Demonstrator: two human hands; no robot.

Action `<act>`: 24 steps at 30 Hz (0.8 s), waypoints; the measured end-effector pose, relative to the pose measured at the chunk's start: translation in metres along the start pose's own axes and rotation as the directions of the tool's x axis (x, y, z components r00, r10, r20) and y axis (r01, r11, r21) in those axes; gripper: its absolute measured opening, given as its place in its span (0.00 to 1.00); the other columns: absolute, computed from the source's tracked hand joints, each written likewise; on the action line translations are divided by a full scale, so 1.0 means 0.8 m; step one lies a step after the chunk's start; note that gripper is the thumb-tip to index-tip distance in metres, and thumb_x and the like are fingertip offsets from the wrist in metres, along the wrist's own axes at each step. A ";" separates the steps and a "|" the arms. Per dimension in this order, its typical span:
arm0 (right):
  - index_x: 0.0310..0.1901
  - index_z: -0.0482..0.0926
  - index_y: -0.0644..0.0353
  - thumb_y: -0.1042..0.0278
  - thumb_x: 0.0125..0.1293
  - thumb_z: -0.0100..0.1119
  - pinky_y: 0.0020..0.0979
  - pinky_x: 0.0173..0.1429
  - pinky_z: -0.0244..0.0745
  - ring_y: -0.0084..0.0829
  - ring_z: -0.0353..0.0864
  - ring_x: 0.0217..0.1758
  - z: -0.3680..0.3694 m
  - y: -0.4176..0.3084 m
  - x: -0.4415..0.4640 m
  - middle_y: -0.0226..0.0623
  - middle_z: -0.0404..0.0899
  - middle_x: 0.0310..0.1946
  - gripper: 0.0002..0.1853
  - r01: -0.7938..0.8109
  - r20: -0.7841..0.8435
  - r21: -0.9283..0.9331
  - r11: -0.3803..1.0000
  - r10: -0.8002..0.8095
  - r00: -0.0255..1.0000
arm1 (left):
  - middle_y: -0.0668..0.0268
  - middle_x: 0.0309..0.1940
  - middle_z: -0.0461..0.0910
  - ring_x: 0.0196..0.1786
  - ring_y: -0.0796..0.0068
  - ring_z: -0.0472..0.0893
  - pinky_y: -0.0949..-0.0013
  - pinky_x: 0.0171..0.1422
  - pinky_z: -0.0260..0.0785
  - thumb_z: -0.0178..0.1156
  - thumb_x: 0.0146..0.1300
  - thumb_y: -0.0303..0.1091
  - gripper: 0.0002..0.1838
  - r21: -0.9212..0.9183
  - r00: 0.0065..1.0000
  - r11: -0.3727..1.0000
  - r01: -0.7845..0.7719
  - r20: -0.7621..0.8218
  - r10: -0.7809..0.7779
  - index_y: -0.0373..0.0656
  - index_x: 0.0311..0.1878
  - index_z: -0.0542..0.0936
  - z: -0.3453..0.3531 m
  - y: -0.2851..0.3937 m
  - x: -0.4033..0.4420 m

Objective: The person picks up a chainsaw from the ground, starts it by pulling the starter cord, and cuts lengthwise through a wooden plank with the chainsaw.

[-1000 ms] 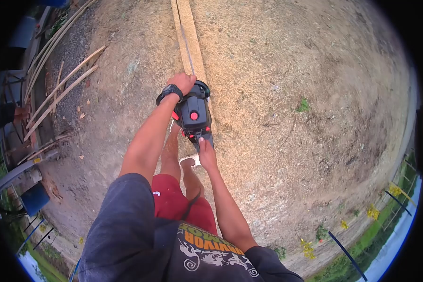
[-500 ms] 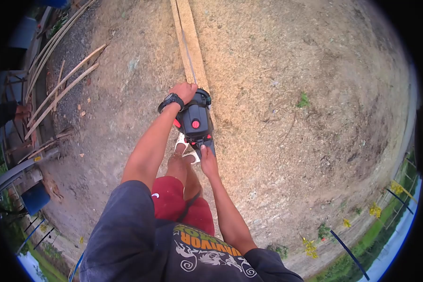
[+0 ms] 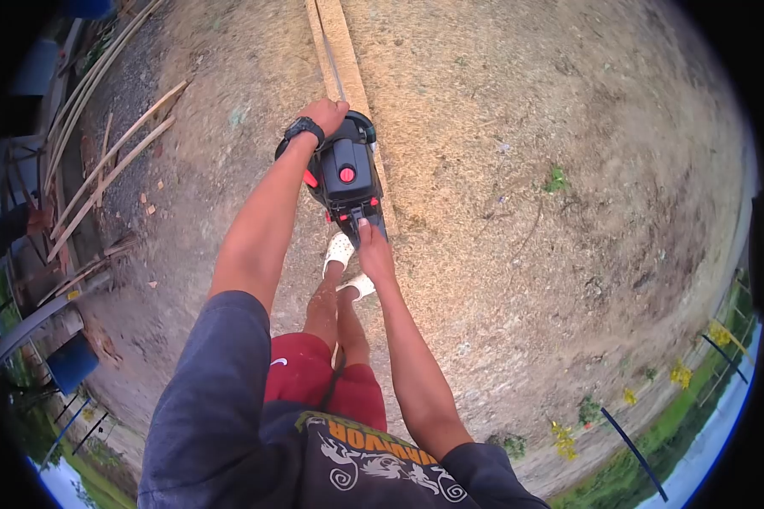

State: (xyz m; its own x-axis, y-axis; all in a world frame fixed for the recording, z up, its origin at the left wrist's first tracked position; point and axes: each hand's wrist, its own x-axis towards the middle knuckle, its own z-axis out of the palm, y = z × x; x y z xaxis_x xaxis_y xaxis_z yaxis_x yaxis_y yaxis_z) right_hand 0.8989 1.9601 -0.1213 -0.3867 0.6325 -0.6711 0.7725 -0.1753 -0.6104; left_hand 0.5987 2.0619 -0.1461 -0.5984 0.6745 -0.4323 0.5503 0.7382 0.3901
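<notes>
A black chainsaw (image 3: 350, 161) with red parts is held in front of my legs, its bar pointing away from me. My left hand (image 3: 325, 114), with a black watch at the wrist, is closed round the front handle. On the rear handle, my right hand (image 3: 374, 252) is closed with its thumb on top. The thin bar (image 3: 332, 66) lies along a long wooden plank (image 3: 348, 59) on the ground, in line with a dark lengthwise slit. How deep the bar sits in the wood cannot be told.
Sawdust-strewn ground (image 3: 501, 254) spreads around the plank. Long wooden strips (image 3: 115, 170) lie at the left, near a blue object (image 3: 71, 363). My feet, in white clogs (image 3: 339, 251), stand close behind the saw. Another person's legs show dimly at the far left.
The chainsaw and both my hands have moved forward along the plank, away from my body. More of my legs and clogs shows now. Both hands keep their grip.
</notes>
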 end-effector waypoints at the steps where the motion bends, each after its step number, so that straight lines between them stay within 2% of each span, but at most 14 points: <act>1: 0.55 0.77 0.64 0.37 0.81 0.34 0.59 0.60 0.70 0.69 0.79 0.56 -0.002 -0.004 0.003 0.68 0.82 0.48 0.34 -0.001 -0.007 0.005 1.000 0.001 1.000 | 0.39 0.50 0.84 0.55 0.35 0.83 0.45 0.63 0.74 0.43 0.69 0.54 0.31 0.002 1.000 1.000 -0.005 -0.006 0.005 0.37 0.49 0.86 0.000 -0.003 0.010; 3: 0.54 0.78 0.64 0.38 0.81 0.34 0.59 0.60 0.70 0.69 0.79 0.55 0.000 0.002 -0.007 0.68 0.82 0.47 0.34 -0.018 -0.002 0.008 1.000 0.018 1.000 | 0.38 0.52 0.84 0.58 0.38 0.83 0.47 0.67 0.73 0.44 0.68 0.56 0.34 0.036 0.994 0.994 -0.104 0.016 0.104 0.34 0.51 0.87 0.026 -0.028 0.022; 4: 0.55 0.77 0.64 0.38 0.81 0.34 0.59 0.60 0.70 0.69 0.79 0.56 -0.001 0.003 -0.011 0.68 0.82 0.48 0.33 -0.011 -0.006 0.017 1.000 0.011 1.000 | 0.38 0.52 0.84 0.58 0.38 0.83 0.47 0.67 0.73 0.44 0.68 0.56 0.34 0.036 0.995 0.994 -0.104 0.015 0.104 0.34 0.51 0.87 0.030 -0.028 0.022; 6: 0.55 0.77 0.63 0.38 0.81 0.34 0.59 0.60 0.70 0.69 0.78 0.56 -0.003 0.013 -0.026 0.67 0.82 0.48 0.33 -0.006 -0.006 0.022 1.000 0.006 1.000 | 0.38 0.52 0.84 0.58 0.38 0.83 0.47 0.66 0.73 0.44 0.68 0.56 0.34 -0.011 0.998 1.000 0.020 0.052 -0.019 0.34 0.51 0.87 0.015 0.004 -0.025; 7: 0.56 0.77 0.63 0.39 0.81 0.34 0.59 0.60 0.70 0.69 0.78 0.56 -0.003 0.020 -0.034 0.67 0.82 0.48 0.32 0.002 -0.016 0.035 0.999 -0.001 1.000 | 0.39 0.52 0.84 0.58 0.39 0.83 0.46 0.66 0.73 0.44 0.68 0.56 0.34 0.000 0.997 0.999 0.032 0.067 -0.032 0.34 0.51 0.87 0.008 0.016 -0.043; 9: 0.57 0.76 0.62 0.39 0.81 0.35 0.59 0.60 0.70 0.69 0.78 0.56 -0.003 0.030 -0.039 0.67 0.82 0.48 0.32 0.018 -0.027 0.052 0.999 -0.016 0.999 | 0.38 0.52 0.84 0.57 0.39 0.83 0.46 0.66 0.73 0.44 0.68 0.55 0.33 -0.004 0.998 0.999 0.036 0.045 -0.036 0.34 0.51 0.87 0.030 0.008 -0.045; 11: 0.60 0.77 0.66 0.40 0.82 0.35 0.52 0.64 0.70 0.65 0.78 0.61 -0.003 0.046 -0.045 0.65 0.81 0.54 0.34 -0.024 -0.003 0.050 0.998 0.024 1.000 | 0.40 0.49 0.84 0.54 0.38 0.84 0.47 0.62 0.75 0.44 0.68 0.55 0.31 -0.028 1.000 1.000 0.000 -0.004 0.000 0.37 0.46 0.88 0.044 0.004 -0.058; 17: 0.64 0.76 0.64 0.41 0.82 0.35 0.52 0.64 0.70 0.65 0.78 0.61 -0.009 0.083 -0.059 0.65 0.81 0.54 0.33 -0.014 0.054 0.012 1.000 0.013 0.998 | 0.40 0.45 0.85 0.52 0.38 0.85 0.45 0.61 0.75 0.45 0.67 0.54 0.30 -0.056 0.999 0.998 0.035 0.009 -0.034 0.39 0.46 0.88 0.048 0.019 -0.102; 24: 0.61 0.77 0.65 0.41 0.82 0.35 0.54 0.62 0.70 0.66 0.78 0.59 -0.002 0.131 -0.094 0.65 0.81 0.53 0.33 -0.011 0.016 0.048 0.999 0.011 1.000 | 0.40 0.45 0.85 0.51 0.37 0.85 0.46 0.59 0.76 0.46 0.67 0.54 0.30 -0.029 0.999 0.999 0.024 -0.031 -0.025 0.38 0.45 0.88 0.091 0.016 -0.145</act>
State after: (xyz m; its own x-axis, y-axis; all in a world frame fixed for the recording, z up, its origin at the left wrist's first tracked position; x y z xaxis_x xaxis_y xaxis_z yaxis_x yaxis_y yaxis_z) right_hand 1.0095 1.8958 -0.1341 -0.3866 0.6183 -0.6843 0.7519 -0.2184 -0.6221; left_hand 0.7172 1.9926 -0.1502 -0.6298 0.6559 -0.4161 0.5189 0.7539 0.4030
